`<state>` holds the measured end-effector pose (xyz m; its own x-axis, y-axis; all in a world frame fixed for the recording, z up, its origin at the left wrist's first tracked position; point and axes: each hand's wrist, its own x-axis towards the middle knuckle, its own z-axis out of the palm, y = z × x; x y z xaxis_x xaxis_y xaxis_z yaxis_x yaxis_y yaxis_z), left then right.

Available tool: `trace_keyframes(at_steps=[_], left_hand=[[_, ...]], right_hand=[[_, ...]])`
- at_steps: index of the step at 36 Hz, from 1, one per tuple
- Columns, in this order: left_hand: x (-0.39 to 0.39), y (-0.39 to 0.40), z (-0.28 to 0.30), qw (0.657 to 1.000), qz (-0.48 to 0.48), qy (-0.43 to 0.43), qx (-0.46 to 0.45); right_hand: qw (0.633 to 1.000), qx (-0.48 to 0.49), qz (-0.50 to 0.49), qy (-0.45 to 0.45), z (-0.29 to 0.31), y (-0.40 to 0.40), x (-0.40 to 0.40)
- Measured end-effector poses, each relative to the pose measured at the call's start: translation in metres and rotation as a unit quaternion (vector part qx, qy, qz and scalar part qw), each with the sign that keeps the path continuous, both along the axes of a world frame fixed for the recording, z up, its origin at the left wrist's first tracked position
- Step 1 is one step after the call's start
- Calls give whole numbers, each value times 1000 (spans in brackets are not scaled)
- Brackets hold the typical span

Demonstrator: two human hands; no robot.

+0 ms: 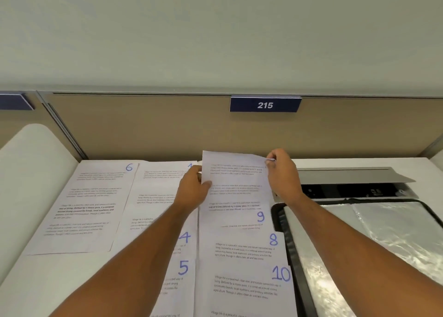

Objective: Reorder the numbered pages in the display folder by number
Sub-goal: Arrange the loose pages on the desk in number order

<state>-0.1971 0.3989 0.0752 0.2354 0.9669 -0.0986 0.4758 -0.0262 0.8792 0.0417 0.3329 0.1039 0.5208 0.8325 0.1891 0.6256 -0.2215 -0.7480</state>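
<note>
Both hands, the left hand pinching its left edge and the right hand its top right corner, hold a printed page lifted above page 9, left of the open display folder on the counter, probably to sort it.

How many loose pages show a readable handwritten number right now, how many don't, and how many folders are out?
Pages with a readable number: 6 (6, 4, 5, 9, 8, 10)
Pages with number hidden or unreadable: 2 (held page, page behind left hand)
Display folders: 1
Total: 9
</note>
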Motion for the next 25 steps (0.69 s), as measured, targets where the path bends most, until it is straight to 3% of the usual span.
trace_keyframes(at_steps=[7, 12, 18, 25], left_hand=[[-12, -26, 23, 998, -17, -55, 1], [-14, -31, 57, 992, 15, -120, 26], [-29, -29, 103, 978, 39, -203, 36], [-66, -36, 129, 967, 63, -246, 29]], right_hand=[[997, 70, 1, -15, 69, -13, -10], [989, 130, -15, 75, 107, -25, -18], [976, 51, 57, 202, 123, -44, -29], [985, -26, 101, 140, 114, -56, -55]])
